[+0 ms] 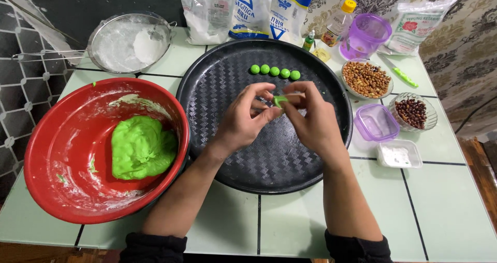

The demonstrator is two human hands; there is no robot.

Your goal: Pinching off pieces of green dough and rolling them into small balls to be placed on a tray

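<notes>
Both hands meet over the round black tray [228,154]. My left hand [243,119] and my right hand [310,119] pinch one small piece of green dough [279,101] between their fingertips. Behind them, several small green dough balls [275,71] lie in a row on the tray. A big lump of green dough [141,147] rests in the red bowl [52,154] at the left.
A metal sieve of white flour [129,43] stands at the back left, flour bags [248,9] behind the tray. At the right are a bowl of peanuts [366,78], a bowl of dark beans [413,111], purple containers [376,122], a small white tub [398,154] and a green-handled knife [401,75].
</notes>
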